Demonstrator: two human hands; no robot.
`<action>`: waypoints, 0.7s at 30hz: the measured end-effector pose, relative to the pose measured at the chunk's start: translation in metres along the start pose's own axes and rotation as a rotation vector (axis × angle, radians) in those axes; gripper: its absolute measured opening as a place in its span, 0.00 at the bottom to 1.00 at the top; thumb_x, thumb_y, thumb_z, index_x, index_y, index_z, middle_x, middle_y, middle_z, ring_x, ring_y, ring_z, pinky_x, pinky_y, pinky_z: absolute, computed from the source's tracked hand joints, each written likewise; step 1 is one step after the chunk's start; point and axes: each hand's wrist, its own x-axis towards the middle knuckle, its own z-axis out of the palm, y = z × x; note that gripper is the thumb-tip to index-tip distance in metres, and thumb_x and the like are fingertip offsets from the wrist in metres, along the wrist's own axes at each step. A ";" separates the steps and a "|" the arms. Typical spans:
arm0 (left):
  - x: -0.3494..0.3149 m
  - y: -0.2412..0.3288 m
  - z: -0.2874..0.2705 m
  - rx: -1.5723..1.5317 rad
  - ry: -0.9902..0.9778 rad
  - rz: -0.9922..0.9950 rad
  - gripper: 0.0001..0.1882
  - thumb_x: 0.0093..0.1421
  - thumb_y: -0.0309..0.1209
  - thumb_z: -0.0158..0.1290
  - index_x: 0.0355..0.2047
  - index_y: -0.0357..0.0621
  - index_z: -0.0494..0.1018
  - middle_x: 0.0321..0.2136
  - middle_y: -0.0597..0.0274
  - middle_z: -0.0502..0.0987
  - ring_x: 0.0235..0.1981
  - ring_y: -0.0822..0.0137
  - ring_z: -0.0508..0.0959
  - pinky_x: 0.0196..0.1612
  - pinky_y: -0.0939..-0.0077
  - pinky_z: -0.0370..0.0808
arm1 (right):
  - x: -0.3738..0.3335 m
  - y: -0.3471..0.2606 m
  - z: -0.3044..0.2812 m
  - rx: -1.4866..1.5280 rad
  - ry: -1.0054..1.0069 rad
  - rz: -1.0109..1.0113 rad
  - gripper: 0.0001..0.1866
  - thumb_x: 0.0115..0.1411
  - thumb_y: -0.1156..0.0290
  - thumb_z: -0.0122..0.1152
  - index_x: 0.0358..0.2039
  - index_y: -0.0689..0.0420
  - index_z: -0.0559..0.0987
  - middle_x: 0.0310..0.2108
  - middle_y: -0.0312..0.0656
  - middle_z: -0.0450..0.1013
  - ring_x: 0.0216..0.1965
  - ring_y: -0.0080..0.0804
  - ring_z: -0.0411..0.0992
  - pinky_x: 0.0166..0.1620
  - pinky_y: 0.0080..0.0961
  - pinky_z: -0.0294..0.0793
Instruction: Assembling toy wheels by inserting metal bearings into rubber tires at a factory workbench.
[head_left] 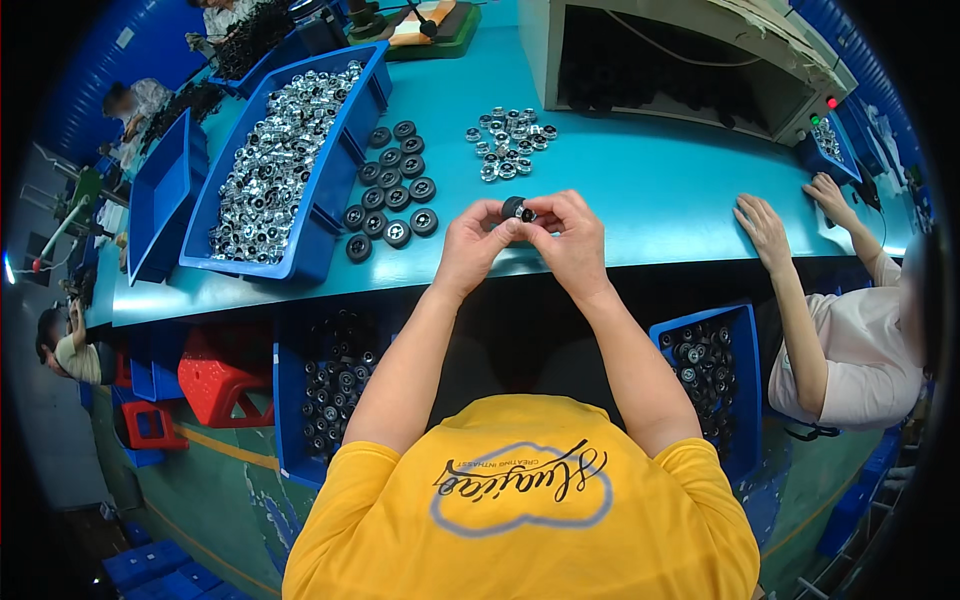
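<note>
Over the near edge of the table, my left hand (471,247) pinches a small black toy tyre (511,206). Fingers of my right hand (576,243) are closed on a small shiny wheel hub (528,214), which touches the tyre. How far the hub sits inside the tyre is partly hidden by my fingers. Beyond my hands lies a loose group of silver hubs with dark centres (507,148). Several black wheels with tyres and hubs (397,233) lie in rows to the left of them.
A large blue bin (312,238) full of shiny hubs stands at left, beside another blue bin (158,215). Blue bins of black wheel parts (292,425) (747,400) flank me below the table. A metal box (680,75) stands far right; a co-worker's hands (765,232) rest nearby.
</note>
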 end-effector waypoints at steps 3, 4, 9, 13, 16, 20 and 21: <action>-0.001 -0.001 0.002 0.005 0.006 0.017 0.13 0.67 0.27 0.63 0.49 0.36 0.75 0.44 0.60 0.82 0.46 0.70 0.81 0.53 0.70 0.80 | -0.006 0.001 0.003 -0.078 0.000 -0.064 0.14 0.54 0.81 0.73 0.42 0.58 0.84 0.39 0.40 0.76 0.33 0.28 0.82 0.38 0.23 0.84; -0.001 -0.002 0.002 -0.003 0.012 0.031 0.14 0.66 0.27 0.63 0.49 0.36 0.75 0.44 0.60 0.82 0.46 0.70 0.81 0.53 0.70 0.80 | -0.008 0.000 0.004 -0.014 -0.010 -0.053 0.15 0.55 0.82 0.72 0.43 0.59 0.84 0.40 0.40 0.76 0.35 0.29 0.82 0.38 0.24 0.85; -0.002 0.002 0.002 -0.061 0.021 -0.012 0.16 0.67 0.26 0.63 0.52 0.35 0.74 0.44 0.59 0.82 0.46 0.70 0.82 0.53 0.70 0.81 | -0.014 -0.001 0.000 0.321 -0.039 0.185 0.18 0.58 0.82 0.70 0.50 0.63 0.81 0.44 0.42 0.76 0.42 0.29 0.82 0.43 0.24 0.86; -0.001 0.002 0.001 -0.039 -0.021 -0.046 0.16 0.68 0.27 0.62 0.53 0.34 0.74 0.45 0.58 0.82 0.47 0.69 0.82 0.53 0.69 0.82 | -0.015 0.020 -0.004 0.581 -0.141 0.435 0.21 0.61 0.77 0.71 0.55 0.66 0.79 0.48 0.42 0.76 0.42 0.27 0.81 0.46 0.22 0.83; -0.001 -0.002 0.001 -0.014 -0.020 -0.006 0.16 0.69 0.26 0.60 0.54 0.33 0.73 0.46 0.56 0.82 0.46 0.67 0.83 0.53 0.69 0.82 | -0.010 0.022 -0.006 0.531 -0.174 0.434 0.23 0.62 0.75 0.72 0.56 0.66 0.78 0.46 0.42 0.78 0.41 0.26 0.80 0.47 0.22 0.82; -0.002 -0.005 0.006 -0.054 -0.001 0.010 0.16 0.70 0.24 0.57 0.55 0.33 0.71 0.45 0.55 0.82 0.44 0.67 0.83 0.49 0.71 0.83 | -0.008 0.024 -0.004 0.441 -0.154 0.371 0.21 0.62 0.74 0.72 0.54 0.65 0.79 0.42 0.41 0.79 0.40 0.24 0.79 0.46 0.21 0.82; -0.003 -0.004 0.007 -0.057 0.004 0.005 0.15 0.70 0.23 0.56 0.55 0.33 0.71 0.44 0.55 0.82 0.43 0.68 0.83 0.47 0.73 0.83 | -0.008 0.024 -0.003 0.447 -0.156 0.379 0.20 0.62 0.74 0.72 0.53 0.65 0.79 0.41 0.41 0.79 0.40 0.23 0.79 0.46 0.21 0.82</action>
